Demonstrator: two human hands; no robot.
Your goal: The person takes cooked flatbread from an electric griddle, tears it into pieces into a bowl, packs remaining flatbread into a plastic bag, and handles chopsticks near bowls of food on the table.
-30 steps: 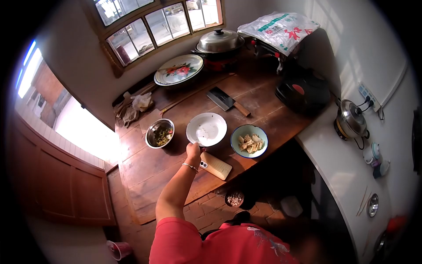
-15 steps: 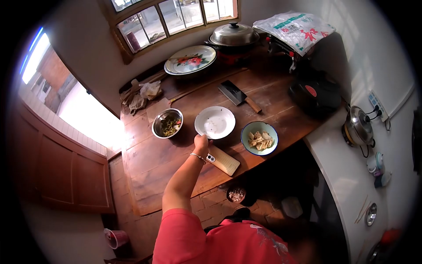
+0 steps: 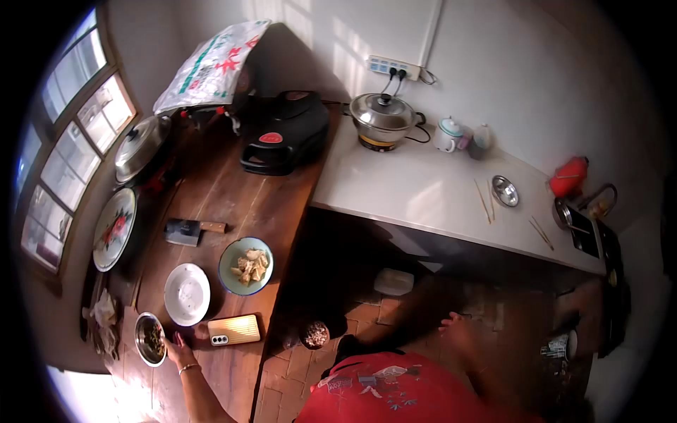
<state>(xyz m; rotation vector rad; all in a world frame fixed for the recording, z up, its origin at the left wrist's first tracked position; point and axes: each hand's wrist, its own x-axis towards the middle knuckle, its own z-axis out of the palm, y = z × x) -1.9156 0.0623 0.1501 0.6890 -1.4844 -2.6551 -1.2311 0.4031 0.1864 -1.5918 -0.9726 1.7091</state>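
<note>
At the table's left side, my left hand (image 3: pixel 179 350) closes on the rim of a steel bowl (image 3: pixel 139 339) that holds chopped green food. Just behind it lies a white dish (image 3: pixel 187 294) with a few specks in it. A phone in a yellow striped case (image 3: pixel 235 330) is to the right of that hand. Beyond the phone stands a pale green bowl (image 3: pixel 226 270) with pieces of light brown food (image 3: pixel 252 266). Out over the floor, my right hand (image 3: pixel 455 326) hangs holding nothing, its fingers apart and slightly blurred.
A cleaver (image 3: pixel 185 231) lies on the wooden table (image 3: pixel 204 197), near a black electric griddle (image 3: pixel 285 134). Along the wall, a white counter (image 3: pixel 416 190) carries a lidded electric pot (image 3: pixel 383 116), chopsticks (image 3: pixel 484 201) and a small metal dish (image 3: pixel 505 190). A bowl (image 3: pixel 315 335) and a plastic tub (image 3: pixel 393 281) are low down by the floor.
My view has swung right, showing more counter. My left hand has let go of the white dish's rim and moved to the steel bowl. My right hand has come into view.
</note>
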